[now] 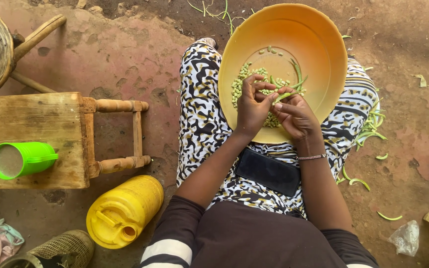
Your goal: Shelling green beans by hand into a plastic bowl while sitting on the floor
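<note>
Head view: I'm looking down on packed red-brown dirt floor, cracked in patches, outdoors by the look, w/ bits of green stalk scattered at the top.

On my lap, over a black-and-white patterned skirt, sits a yellow basin, tilted toward me. Shelled green beans lie in its middle w/ a few whole pods beside them.

My left hand & right hand meet over the basin's near side, both pinched narrow on one green pod held btw the fingertips. Thin bracelet on right wrist. Black phone lies on the lap just below the basin.

Empty pods are piled on the floor right of my leg, more strewn nearer me.

Left side: small wooden stool w/ a green cup on it, lying sideways, mouth facing up at me. Yellow jerrycan on the floor below the stool, on its side, no label visible. Clear plastic bag bottom right.
</note>
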